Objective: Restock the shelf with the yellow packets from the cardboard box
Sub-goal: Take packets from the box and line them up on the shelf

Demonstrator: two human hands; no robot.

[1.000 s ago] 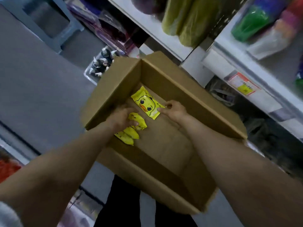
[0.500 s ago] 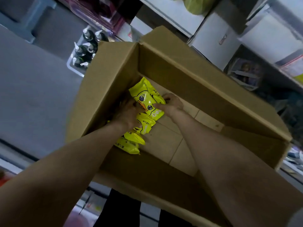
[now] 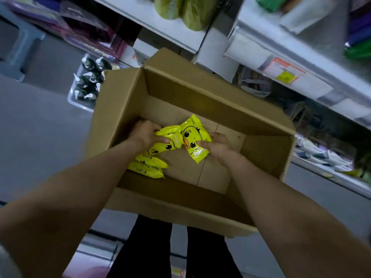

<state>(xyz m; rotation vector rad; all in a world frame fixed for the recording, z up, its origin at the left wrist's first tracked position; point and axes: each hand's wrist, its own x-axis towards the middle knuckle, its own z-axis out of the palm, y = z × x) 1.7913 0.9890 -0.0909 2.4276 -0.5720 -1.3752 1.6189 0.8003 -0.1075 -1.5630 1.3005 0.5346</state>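
An open cardboard box (image 3: 120, 101) stands on the floor below me. Inside it, on the left, lie several yellow packets printed with a duck face. My left hand (image 3: 145, 133) grips the stack of yellow packets (image 3: 162, 146) from the left side. My right hand (image 3: 215, 146) pinches the right edge of the top yellow packet (image 3: 193, 138), which is tilted up with its duck face toward me. Two more packets (image 3: 147, 165) stick out under my left forearm, near the box's front wall.
White shelves (image 3: 281, 47) with price labels run across the top and right, holding green bags and other goods. A clear bin of dark spray bottles (image 3: 88, 81) sits on the floor left of the box. A blue stool (image 3: 18, 47) stands at far left. My legs are below the box.
My right hand has pulled the top packet to the right and tilted it up, away from the stack. My left hand stays on the stack. The view has tilted back toward the shelves.
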